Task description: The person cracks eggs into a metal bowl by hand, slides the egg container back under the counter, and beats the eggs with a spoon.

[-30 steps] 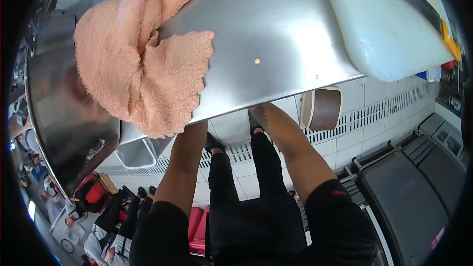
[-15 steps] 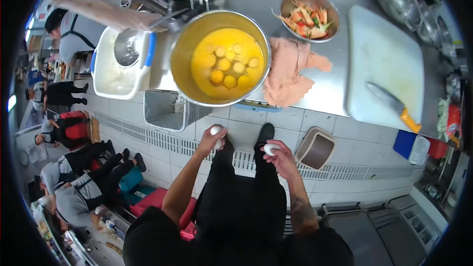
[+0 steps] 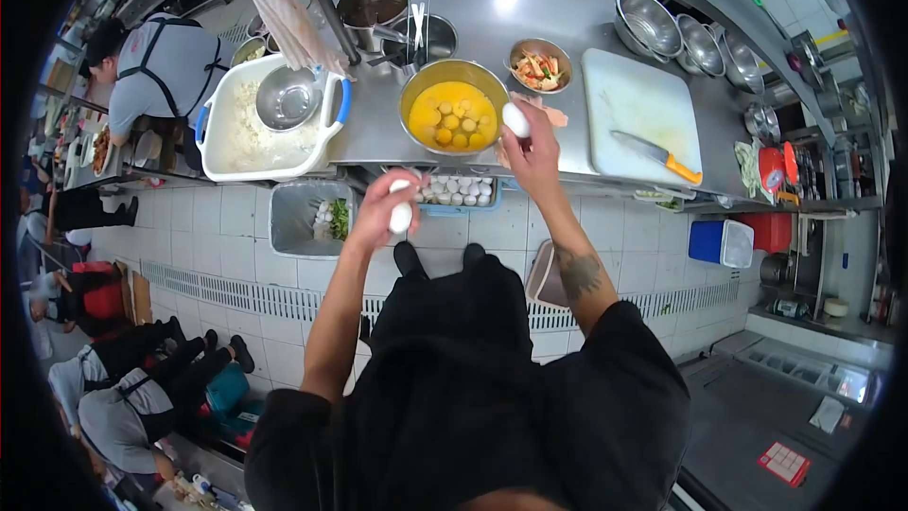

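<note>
My left hand (image 3: 376,212) is wrapped round white eggs (image 3: 401,219), in front of the counter and left of an egg tray (image 3: 458,191) below its edge. A white egg (image 3: 516,120) is in my right hand (image 3: 537,153), at the right rim of a steel bowl (image 3: 408,119). Cracked eggs with whole yolks (image 3: 452,117) lie in that bowl. Behind my right hand, a pink cloth (image 3: 553,114) is partly hidden on the counter.
A white tub (image 3: 219,153) stands left, above a grey bin (image 3: 284,234). Right of the bowl are a bowl of shellfish pieces (image 3: 540,66) and a cutting board (image 3: 636,99) with a knife (image 3: 654,153). A co-worker (image 3: 161,66) bends at the far left.
Both hands have moved up toward the counter, my right hand with its egg reaching the bowl's rim. The camera view has shifted, showing more of the counter and the egg tray.
</note>
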A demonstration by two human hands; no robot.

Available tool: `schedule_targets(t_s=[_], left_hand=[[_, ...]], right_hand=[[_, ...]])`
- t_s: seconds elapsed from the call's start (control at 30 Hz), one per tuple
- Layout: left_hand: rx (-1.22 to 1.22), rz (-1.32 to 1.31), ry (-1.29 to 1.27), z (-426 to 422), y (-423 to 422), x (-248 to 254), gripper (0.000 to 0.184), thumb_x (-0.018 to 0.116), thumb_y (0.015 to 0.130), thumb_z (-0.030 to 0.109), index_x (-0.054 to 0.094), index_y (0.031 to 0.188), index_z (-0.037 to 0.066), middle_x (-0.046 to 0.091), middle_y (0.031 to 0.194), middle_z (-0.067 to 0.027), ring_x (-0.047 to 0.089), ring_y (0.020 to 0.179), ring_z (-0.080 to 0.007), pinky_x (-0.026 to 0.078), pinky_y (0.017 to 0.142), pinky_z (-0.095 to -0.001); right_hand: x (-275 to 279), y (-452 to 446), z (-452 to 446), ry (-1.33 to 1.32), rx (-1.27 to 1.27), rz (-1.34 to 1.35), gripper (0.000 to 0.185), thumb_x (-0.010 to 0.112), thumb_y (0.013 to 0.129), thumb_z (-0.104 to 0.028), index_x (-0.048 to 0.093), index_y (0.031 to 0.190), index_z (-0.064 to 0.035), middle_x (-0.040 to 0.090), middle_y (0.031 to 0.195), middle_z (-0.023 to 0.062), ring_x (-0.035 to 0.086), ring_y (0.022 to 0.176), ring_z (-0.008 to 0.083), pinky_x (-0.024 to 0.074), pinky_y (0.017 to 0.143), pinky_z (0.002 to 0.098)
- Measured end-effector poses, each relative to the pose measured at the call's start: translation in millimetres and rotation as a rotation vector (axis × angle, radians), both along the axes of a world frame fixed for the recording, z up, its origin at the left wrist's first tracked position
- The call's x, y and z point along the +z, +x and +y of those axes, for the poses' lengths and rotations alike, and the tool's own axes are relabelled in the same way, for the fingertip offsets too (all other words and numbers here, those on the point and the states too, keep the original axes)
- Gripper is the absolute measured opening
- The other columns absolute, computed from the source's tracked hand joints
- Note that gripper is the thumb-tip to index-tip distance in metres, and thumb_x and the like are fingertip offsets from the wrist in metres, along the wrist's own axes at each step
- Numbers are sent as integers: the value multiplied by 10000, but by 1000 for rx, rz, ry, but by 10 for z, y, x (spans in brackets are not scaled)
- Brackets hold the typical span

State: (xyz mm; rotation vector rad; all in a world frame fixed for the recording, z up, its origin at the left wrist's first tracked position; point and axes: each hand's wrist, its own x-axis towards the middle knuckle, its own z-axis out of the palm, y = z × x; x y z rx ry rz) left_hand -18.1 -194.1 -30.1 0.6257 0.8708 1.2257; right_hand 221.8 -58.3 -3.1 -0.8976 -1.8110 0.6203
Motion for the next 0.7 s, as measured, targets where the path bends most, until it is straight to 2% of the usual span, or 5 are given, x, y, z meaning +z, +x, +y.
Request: schedule_targets(t_s=[0.13,0.3,0.4,0.43,0.7], left_hand=[[-124,259,101,322,-77,447,108,559,907,98,586,981,23,629,1072,-135,621,569,-201,493,489,-297],[0,1317,704,982,-28,397,253,697,809,266,616,925,56,617,1031,-215,641,843,-324,527,704,-403],[-59,1438,549,1335,164,524,358,743,724,348,635,914,63,628,938,-218,597,947,-374,491,834,-433],[-80,1450,566,1433,178,495,384,727,720,385,642,904,59,634,921,-215,603,927,-374,493,824,-438],[-20,1471,559,1827,376,217,413,715,678,414,686,875,52,646,791,-229,623,855,-391,506,826,-440]], right_hand=[[-449,56,0,38,-23,-387,384,668,857,-128,561,1224,-91,586,1113,108,611,718,192,504,601,281],[-329,-124,418,-518,158,7,301,608,907,-214,537,1170,-86,599,929,95,590,677,190,473,582,305],[-230,-172,643,-1216,388,479,214,536,941,-312,551,979,-102,543,769,50,444,493,100,326,400,247],[-202,-266,655,-1189,344,426,251,485,950,-360,516,880,-120,491,702,26,325,440,61,200,379,219],[-333,-479,840,-954,209,366,260,457,951,-341,531,866,-108,446,589,-11,350,384,81,242,336,242]])
